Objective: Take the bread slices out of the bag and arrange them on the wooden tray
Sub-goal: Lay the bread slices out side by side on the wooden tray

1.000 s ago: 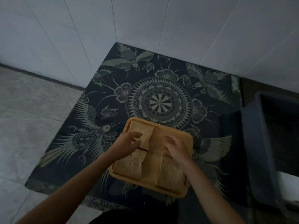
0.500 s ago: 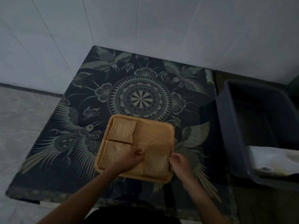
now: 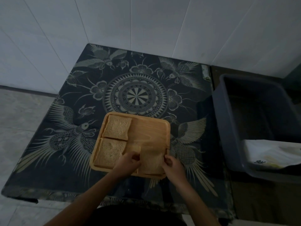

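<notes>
A square wooden tray (image 3: 151,128) lies on the patterned table near its front edge. One bread slice (image 3: 117,129) fills the tray's far left corner, and a second slice (image 3: 109,152) lies just below it at the near left. A third slice (image 3: 151,160) sits at the near right, blurred. My left hand (image 3: 128,163) pinches its left edge and my right hand (image 3: 171,165) pinches its right edge. The tray's far right quarter is bare wood. The white bread bag (image 3: 270,154) lies inside the grey bin.
A dark table (image 3: 136,93) with a bird and mandala pattern stands in a corner of white tiled walls. A grey plastic bin (image 3: 228,128) stands close to the table's right side. Grey floor tiles (image 3: 21,121) lie to the left.
Both hands moved from the tray's middle to the near right slice and took hold of its two edges. The view shifted, bringing the bin and bag further in.
</notes>
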The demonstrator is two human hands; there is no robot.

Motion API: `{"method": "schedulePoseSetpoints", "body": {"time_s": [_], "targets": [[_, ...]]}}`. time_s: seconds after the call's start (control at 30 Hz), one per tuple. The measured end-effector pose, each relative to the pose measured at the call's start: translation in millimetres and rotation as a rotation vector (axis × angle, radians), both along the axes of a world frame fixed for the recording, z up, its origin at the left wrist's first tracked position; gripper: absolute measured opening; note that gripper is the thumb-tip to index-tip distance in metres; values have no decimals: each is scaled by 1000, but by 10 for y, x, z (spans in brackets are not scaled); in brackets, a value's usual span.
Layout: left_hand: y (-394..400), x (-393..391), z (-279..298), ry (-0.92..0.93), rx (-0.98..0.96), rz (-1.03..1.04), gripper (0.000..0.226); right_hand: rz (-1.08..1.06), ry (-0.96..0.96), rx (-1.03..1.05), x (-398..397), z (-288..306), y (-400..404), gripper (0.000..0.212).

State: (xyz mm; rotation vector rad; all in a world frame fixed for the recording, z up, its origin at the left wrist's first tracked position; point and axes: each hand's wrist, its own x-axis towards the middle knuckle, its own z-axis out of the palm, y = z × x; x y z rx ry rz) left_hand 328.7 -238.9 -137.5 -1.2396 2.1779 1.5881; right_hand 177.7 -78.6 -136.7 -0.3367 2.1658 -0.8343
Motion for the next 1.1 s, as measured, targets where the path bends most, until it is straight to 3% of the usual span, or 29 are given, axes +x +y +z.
{"method": "schedulePoseSetpoints", "body": {"time_s": [0.4,0.57,0.7,0.77,1.0,1.1], "targets": [[57,-40,64,-44,-30,15,36,16,-43,-9,22,-4,52,53],[75,-68,60,-9,-51,79,31,-146,-129,-56,26,-49,20,39],[9,-95,53,33,71,161,26,-313,-411,-109,3,-111,-19,34],[-23,-101,72,61,156,217,27,-334,-452,-127,-9,-116,-37,33],[-117,-80,163,210,419,278,31,-314,-436,-293,-62,82,-60,45],[-191,-89,179,242,427,238,22,-203,-290,-388,-90,277,-79,48]]}}
